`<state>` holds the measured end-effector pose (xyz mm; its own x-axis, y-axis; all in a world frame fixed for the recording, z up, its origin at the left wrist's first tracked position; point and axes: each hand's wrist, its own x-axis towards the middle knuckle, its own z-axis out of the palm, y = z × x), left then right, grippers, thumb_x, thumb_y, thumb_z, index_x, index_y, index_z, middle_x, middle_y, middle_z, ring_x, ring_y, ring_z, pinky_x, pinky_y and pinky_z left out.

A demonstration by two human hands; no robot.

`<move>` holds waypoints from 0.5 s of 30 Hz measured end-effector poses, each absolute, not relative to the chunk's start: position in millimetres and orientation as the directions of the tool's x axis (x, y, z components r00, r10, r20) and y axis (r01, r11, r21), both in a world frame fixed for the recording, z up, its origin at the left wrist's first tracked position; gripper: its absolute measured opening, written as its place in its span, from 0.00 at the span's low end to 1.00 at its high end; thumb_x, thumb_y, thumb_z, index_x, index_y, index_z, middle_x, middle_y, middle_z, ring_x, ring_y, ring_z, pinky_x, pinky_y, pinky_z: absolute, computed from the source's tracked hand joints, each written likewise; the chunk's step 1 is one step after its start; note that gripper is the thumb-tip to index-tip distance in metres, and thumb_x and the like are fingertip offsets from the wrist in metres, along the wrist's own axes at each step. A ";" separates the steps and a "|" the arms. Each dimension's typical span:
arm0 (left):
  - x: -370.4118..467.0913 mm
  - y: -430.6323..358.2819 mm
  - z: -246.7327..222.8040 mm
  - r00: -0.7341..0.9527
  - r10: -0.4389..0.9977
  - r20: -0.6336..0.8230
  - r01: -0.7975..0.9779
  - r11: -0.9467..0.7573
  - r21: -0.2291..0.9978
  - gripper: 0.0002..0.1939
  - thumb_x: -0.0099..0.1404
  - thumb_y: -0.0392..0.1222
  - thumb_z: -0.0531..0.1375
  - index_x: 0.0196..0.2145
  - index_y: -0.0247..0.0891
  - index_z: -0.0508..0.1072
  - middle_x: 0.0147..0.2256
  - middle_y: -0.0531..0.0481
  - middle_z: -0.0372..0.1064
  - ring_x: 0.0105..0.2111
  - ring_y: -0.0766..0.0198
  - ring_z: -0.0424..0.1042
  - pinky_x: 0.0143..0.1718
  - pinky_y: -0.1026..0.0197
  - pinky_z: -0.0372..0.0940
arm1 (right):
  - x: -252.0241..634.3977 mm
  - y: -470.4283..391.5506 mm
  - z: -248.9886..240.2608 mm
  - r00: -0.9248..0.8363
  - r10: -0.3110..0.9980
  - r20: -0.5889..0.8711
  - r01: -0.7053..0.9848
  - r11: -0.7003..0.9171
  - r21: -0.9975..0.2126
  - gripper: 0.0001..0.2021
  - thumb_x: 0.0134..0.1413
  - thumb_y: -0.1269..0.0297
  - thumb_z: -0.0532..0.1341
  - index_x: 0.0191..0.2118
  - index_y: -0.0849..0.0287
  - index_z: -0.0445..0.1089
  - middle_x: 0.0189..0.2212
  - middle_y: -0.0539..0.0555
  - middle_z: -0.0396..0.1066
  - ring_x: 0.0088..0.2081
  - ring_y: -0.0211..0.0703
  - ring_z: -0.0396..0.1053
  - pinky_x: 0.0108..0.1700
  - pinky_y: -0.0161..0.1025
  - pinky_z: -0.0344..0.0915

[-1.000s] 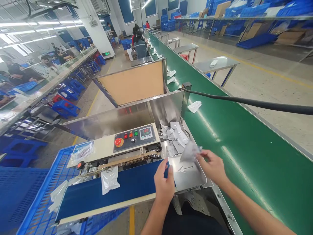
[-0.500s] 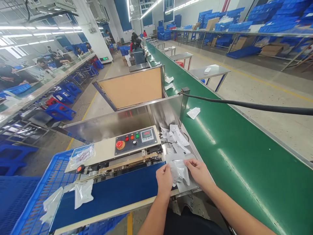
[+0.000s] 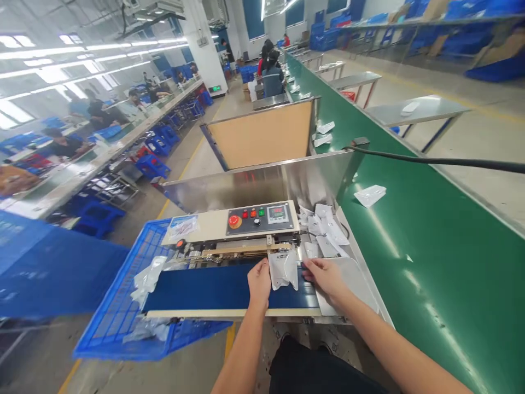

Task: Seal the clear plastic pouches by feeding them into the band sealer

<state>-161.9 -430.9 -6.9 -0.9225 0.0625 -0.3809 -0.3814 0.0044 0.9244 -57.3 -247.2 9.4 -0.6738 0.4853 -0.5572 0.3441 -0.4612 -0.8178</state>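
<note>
A silvery-white pouch (image 3: 284, 272) hangs with its top edge at the sealing strip of a band sealing machine (image 3: 209, 232), over the machine's blue belt (image 3: 205, 285). My left hand (image 3: 259, 283) pinches the pouch's left edge between thumb and fingers. Just right of the pouch, my right hand (image 3: 328, 278) is apart from it, its fingers loosely bent with nothing seen in them. Several more pouches (image 3: 328, 227) lie heaped at the machine's right end, behind a metal plate (image 3: 355, 282).
A green conveyor (image 3: 410, 284) with scattered pouches runs along my right. A blue basket (image 3: 110, 323) at the machine's left end holds pouches. A black cable (image 3: 443, 161) crosses the conveyor. Metal panels (image 3: 254, 183) stand behind the machine. People sit at benches farther off.
The pouch has moved left from the metal plate to the sealing strip. My right hand has let go of it. The pouch at the belt's left end has moved off toward the basket.
</note>
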 end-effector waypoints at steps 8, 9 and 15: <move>-114.5 -546.6 7.4 -0.880 -0.398 -0.258 -0.261 -0.047 0.964 0.23 0.66 0.58 0.71 0.47 0.35 0.84 0.47 0.35 0.82 0.45 0.52 0.83 0.46 0.54 0.76 | 54.3 -206.5 13.2 -0.634 0.470 -0.615 0.517 -0.334 -0.788 0.25 0.35 0.41 0.75 0.35 0.57 0.84 0.40 0.65 0.84 0.38 0.58 0.84 0.38 0.44 0.82; -103.3 -558.4 8.0 -0.861 -0.441 -0.253 -0.255 -0.055 0.965 0.25 0.64 0.59 0.72 0.47 0.35 0.84 0.46 0.35 0.83 0.44 0.53 0.82 0.44 0.55 0.76 | 64.2 -201.2 11.2 -0.626 0.478 -0.616 0.539 -0.306 -0.785 0.24 0.35 0.41 0.74 0.34 0.55 0.84 0.40 0.65 0.84 0.39 0.61 0.84 0.37 0.46 0.82; -53.6 -613.6 2.7 -0.703 -0.645 -0.299 -0.256 -0.163 0.953 0.25 0.61 0.58 0.74 0.45 0.34 0.83 0.42 0.38 0.82 0.40 0.55 0.80 0.38 0.58 0.73 | 64.5 -197.9 -0.3 -0.640 0.474 -0.604 0.596 -0.190 -0.780 0.17 0.36 0.40 0.71 0.28 0.47 0.83 0.39 0.68 0.84 0.33 0.64 0.82 0.26 0.50 0.78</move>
<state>-53.6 -613.6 2.7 -0.7033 -0.6448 -0.2994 -0.2559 -0.1633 0.9528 64.5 -197.9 -0.3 -0.6403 0.4740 -0.6044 0.5957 -0.1903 -0.7804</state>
